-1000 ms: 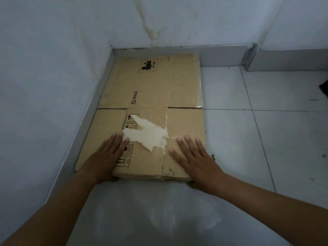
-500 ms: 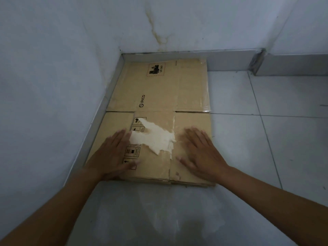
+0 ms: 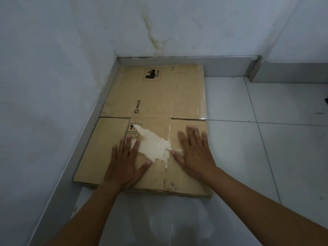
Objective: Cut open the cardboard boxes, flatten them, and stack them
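Note:
A flattened brown cardboard box (image 3: 156, 96) lies on the tiled floor, pushed into the corner of the room, with "PICO" print and a torn white label patch (image 3: 154, 144) on its near half. More cardboard edges show beneath its near edge. My left hand (image 3: 126, 160) presses flat on the near half, fingers spread, partly over the torn patch. My right hand (image 3: 193, 151) presses flat on the near right panel, fingers straight and spread.
White walls meet at the corner, with a grey baseboard (image 3: 221, 66) along both. A stained streak runs down the back wall. Grey floor tiles (image 3: 266, 148) spread to the right of the cardboard. A dark object (image 3: 326, 101) peeks in at the right edge.
Both hands have slid forward on the cardboard, away from its near edge, and stay flat. The camera has shifted, so the box sits further right and lower in view.

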